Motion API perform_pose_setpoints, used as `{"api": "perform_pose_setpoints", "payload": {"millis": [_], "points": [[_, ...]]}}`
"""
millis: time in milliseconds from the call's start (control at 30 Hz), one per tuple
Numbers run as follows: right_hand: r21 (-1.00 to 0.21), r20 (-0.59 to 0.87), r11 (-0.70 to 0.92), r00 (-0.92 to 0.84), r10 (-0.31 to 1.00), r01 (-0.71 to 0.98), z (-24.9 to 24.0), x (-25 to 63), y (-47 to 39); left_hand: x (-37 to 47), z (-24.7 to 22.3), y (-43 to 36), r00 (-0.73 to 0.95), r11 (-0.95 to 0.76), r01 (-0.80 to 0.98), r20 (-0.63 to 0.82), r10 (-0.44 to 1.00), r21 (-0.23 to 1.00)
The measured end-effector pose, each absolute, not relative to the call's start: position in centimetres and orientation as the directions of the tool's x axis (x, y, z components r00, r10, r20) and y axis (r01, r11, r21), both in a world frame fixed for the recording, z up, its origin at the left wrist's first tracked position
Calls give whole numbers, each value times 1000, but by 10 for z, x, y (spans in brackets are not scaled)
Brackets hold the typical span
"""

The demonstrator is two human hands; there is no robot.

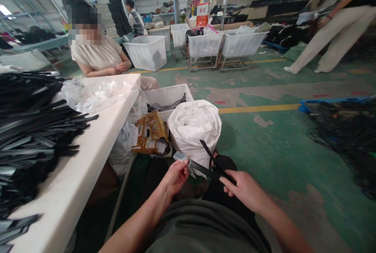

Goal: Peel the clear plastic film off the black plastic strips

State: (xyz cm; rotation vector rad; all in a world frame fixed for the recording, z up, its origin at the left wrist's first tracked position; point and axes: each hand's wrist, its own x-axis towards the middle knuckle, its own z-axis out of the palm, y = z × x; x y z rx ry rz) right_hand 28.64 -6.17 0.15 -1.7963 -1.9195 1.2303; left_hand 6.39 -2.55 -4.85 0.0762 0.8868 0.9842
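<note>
Both hands pinching stuff over the lap: right hand (245,190) grips black strips (210,167), left hand (176,176) holds their clear sleeve (180,157), white sack (194,125) just behind.

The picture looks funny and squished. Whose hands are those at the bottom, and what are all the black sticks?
A person wears a camera on their head, so you see what they see, looking down. The two hands are theirs. The left hand pinches a small clear wrapper at the end of a black strip; the right hand holds the strip's other end. On the white table lies a big pile of black strips and clear plastic bags. On the floor stands a white sack. Another person sits at the table's far end.
</note>
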Motion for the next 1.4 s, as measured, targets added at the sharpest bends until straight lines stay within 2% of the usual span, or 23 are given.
{"api": "perform_pose_setpoints", "payload": {"millis": [133,300,433,567,700,833,933,1100,1200,1333,1400], "points": [[-663,-304,-77,-174,937,745,2,275,-61,79,-51,-37,325,645,-647,-618,715,407],[-782,-271,-81,-220,937,618,1,256,-50,91,-48,-43,344,647,-630,-593,728,429],[-812,-296,-128,-214,931,569,-4,258,-53,88,-47,-40,312,629,-609,-584,750,483],[-874,-312,-204,-187,932,441,-12,253,-52,99,-53,-47,338,590,-566,-490,804,577],[-889,-393,-322,-181,902,325,-22,250,-44,105,-55,-48,348,509,-540,-372,860,670],[-916,-382,-335,-223,897,219,-30,249,-42,103,-53,-42,379,482,-564,-309,873,671],[-941,-330,-302,-209,921,156,-24,246,-47,100,-46,-37,350,478,-607,-326,878,635],[-960,-277,-279,-156,948,11,-11,251,-44,89,-26,-26,315,553,-616,-468,826,562],[-936,-345,-351,-140,928,-13,-18,261,-30,80,-18,-25,389,623,-514,-487,782,589],[-899,-433,-436,-254,865,50,-36,258,-10,72,-14,-39,581,673,-215,-461,670,707],[-885,-463,-456,-294,836,95,-43,250,-3,70,-17,-47,630,678,-90,-485,606,729]]}}
